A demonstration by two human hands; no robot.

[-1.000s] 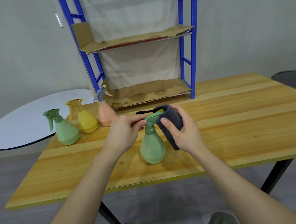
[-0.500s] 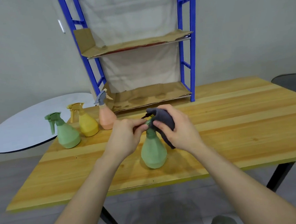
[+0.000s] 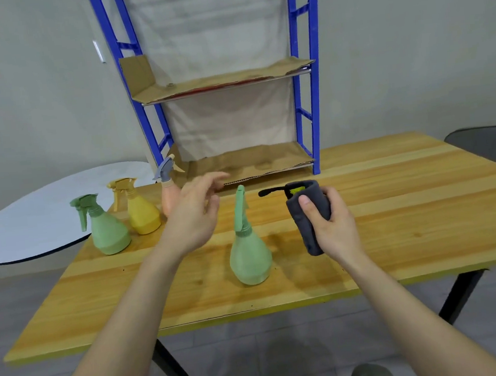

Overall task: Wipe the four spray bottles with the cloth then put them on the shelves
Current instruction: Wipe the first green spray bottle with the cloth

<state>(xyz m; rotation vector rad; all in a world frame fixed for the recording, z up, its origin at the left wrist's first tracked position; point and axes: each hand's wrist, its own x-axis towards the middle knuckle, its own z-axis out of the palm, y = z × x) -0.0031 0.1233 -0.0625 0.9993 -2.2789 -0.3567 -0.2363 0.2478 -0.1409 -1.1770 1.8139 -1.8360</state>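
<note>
A green spray bottle point(image 3: 249, 257) stands upright on the wooden table point(image 3: 393, 204) between my hands, touched by neither. My right hand point(image 3: 332, 225) holds a folded dark grey cloth point(image 3: 306, 212) just right of its nozzle. My left hand point(image 3: 195, 217) hovers open to the left of the bottle, fingers spread. At the back left stand another green bottle point(image 3: 105, 226), a yellow bottle point(image 3: 141, 208) and a pink bottle point(image 3: 170, 192) with a grey head, partly hidden behind my left hand. The blue-framed shelves point(image 3: 224, 81) stand behind.
Both shelf boards are lined with brown cardboard point(image 3: 253, 163). A white oval board point(image 3: 31, 217) lies beyond the table's left edge. A dark chair back point(image 3: 491, 146) shows at the far right.
Both hands have come off the near green bottle's nozzle. My left hand opened and moved left; my right hand pulled the cloth away to the right.
</note>
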